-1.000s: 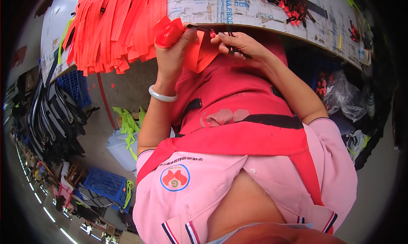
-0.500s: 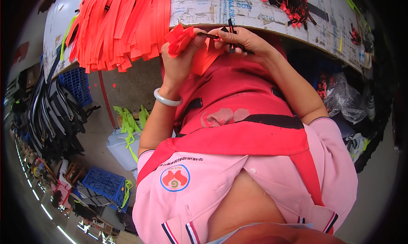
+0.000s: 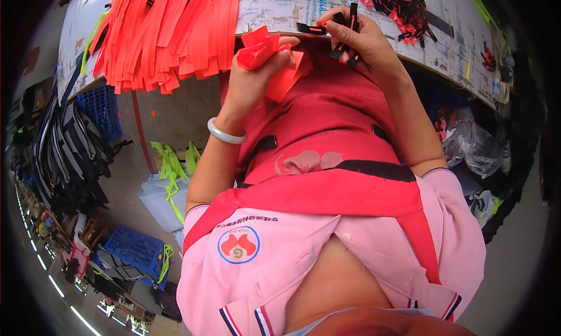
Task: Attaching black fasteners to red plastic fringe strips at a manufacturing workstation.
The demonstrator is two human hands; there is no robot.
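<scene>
My left hand [image 3: 242, 87] is closed around folded red fabric strips [image 3: 257, 52], just off the near edge of the worktable [image 3: 269, 13]. Some of the red fabric hangs below the fingers. To its right, my right hand [image 3: 374, 46] grips several short black strips [image 3: 353, 20] with bits of red on them; they poke out between the fingers at different angles. One black piece sticks out to the left from the fingertips. A gap separates the two hands. Over the table's near edge, left of my left hand, drapes a thick pile of long red strips [image 3: 169, 35].
A heap of small black-and-red pieces [image 3: 403, 11] lies on the table's right part. Black and grey straps [image 3: 67, 143] hang at left, beside a blue basket [image 3: 99, 111]. Lower left are lime-green straps [image 3: 169, 166] and a blue crate [image 3: 137, 245]. A clear plastic bag [image 3: 470, 140] sits at right.
My right hand has moved up and right, away from my left hand. The black piece that stretched between both hands is now only in my right hand's fingertips.
</scene>
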